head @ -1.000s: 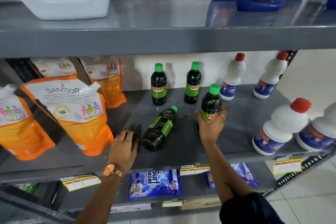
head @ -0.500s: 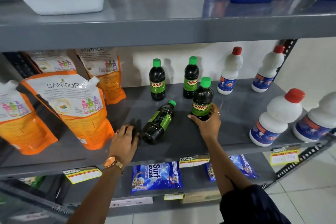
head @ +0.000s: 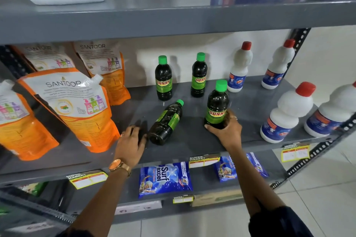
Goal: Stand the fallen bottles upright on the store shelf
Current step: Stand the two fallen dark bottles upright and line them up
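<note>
On the grey shelf [head: 250,102], orange pouches [head: 77,109] stand left of the fallen bottle [head: 166,122]. The left hand [head: 131,145] rests just left of that bottle's base, fingers curled loosely, touching it. Two upright bottles [head: 163,79] stand behind it. Right of it, the right hand [head: 227,131] wraps its fingers around an upright bottle [head: 217,105]. White bottles [head: 287,113] stand further right.

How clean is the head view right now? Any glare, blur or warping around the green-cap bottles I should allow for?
Head view: centre sharp, the SUNNY label on the upright bottle in the right hand reads clearly; the fallen bottle by the left hand shows small highlights only; soft sheen on the upper shelf; wide-angle bowing bends the shelf edges; the white bottles at the right edge look slightly soft.
</note>
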`<state>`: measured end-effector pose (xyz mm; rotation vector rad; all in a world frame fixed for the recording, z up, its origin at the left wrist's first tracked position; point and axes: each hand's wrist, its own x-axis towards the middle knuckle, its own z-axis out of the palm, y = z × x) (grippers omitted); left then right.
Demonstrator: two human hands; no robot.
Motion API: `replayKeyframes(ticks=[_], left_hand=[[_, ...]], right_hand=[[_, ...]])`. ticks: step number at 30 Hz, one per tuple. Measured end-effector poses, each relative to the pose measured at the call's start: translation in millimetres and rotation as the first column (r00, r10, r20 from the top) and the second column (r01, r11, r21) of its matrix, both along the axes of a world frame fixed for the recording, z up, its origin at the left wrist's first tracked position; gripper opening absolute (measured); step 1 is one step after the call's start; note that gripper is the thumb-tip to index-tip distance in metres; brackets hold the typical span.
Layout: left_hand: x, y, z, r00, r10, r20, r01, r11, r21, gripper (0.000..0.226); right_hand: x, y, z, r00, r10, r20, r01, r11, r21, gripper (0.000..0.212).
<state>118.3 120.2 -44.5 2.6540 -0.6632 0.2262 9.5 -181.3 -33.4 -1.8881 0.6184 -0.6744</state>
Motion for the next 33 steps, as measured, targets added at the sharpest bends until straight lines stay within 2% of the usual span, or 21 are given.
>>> replayKeyframes(ticks=[8, 19, 22, 24, 26, 27, 28, 29, 31, 32, 33], left_hand=[[-1, -1, -2, 1.000, 0.003, 0.009, -0.003, 1.000, -0.022, 0.035], [-11, 3, -10, 0.996, 0.031, -0.082, -0.032, 0.999, -0.007, 0.038], [-17, 9, -4, 0.996, 0.038, -0.082, -0.038, 0.999, -0.002, 0.038], [-20, 10, 7, 0.996, 0.045, -0.073, -0.045, 0.999, 0.005, 0.038], [-15, 7, 13, 0.996, 0.035, -0.077, -0.033, 0.999, 0.028, 0.038], [-13, 3, 14, 0.997, 0.021, -0.080, -0.016, 0.998, 0.058, 0.038], [-11, -1, 15, 0.997, 0.002, -0.072, 0.005, 0.995, 0.096, 0.038], [-9, -4, 15, 0.998, -0.018, -0.060, 0.026, 0.990, 0.140, 0.038], [-6, -4, 13, 0.997, -0.048, -0.066, 0.060, 0.977, 0.205, 0.041], [-5, -2, 12, 0.995, -0.057, -0.081, 0.073, 0.973, 0.219, 0.044], [-6, 0, 12, 0.993, -0.064, -0.094, 0.083, 0.973, 0.217, 0.048]], right_hand=[[-62, 17, -17, 0.998, -0.011, 0.061, 0.006, 0.996, 0.084, 0.075], [-75, 19, -23, 0.999, 0.034, 0.015, -0.034, 0.999, 0.003, 0.069], [-79, 23, -21, 0.999, 0.040, 0.009, -0.040, 0.999, -0.030, 0.074], [-84, 29, -16, 0.999, 0.037, 0.015, -0.037, 0.999, -0.023, 0.088], [-89, 45, -19, 0.998, -0.062, -0.016, 0.062, 0.998, 0.006, 0.111], [-96, 59, -21, 0.991, -0.133, -0.021, 0.134, 0.991, 0.029, 0.114], [-105, 76, -24, 0.984, -0.177, -0.006, 0.177, 0.984, 0.027, 0.108], [-115, 97, -26, 0.987, -0.161, 0.019, 0.161, 0.987, 0.004, 0.093], [-124, 137, -26, 0.998, 0.059, -0.003, -0.059, 0.995, -0.076, 0.066], [-119, 150, -18, 0.979, 0.192, -0.074, -0.198, 0.977, -0.082, 0.063], [-104, 157, -7, 0.956, 0.262, -0.133, -0.270, 0.962, -0.050, 0.063]])
